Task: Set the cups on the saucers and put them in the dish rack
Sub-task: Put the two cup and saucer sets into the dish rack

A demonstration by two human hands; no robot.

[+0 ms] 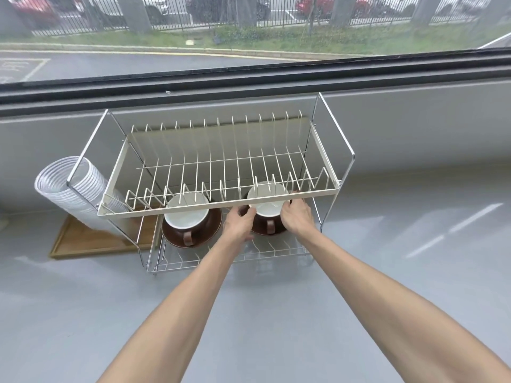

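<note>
A two-tier wire dish rack (221, 208) stands on the grey counter. On its lower tier, at the left, a brown cup with a white inside (185, 217) sits on a brown saucer (172, 239), handle towards me. To its right a second brown cup (267, 210) rests on its saucer (261, 230) under the upper tier's front rail. My left hand (239, 223) grips the saucer's left side and my right hand (297, 218) grips its right side. The saucer is mostly hidden by my hands.
The upper tier (218, 164) holds only upright cream prongs. A ribbed white hose (69, 189) leans at the rack's left over a wooden tray (91, 244). A window ledge (249, 87) runs behind the rack. Grey counter (401, 244) spreads right and near.
</note>
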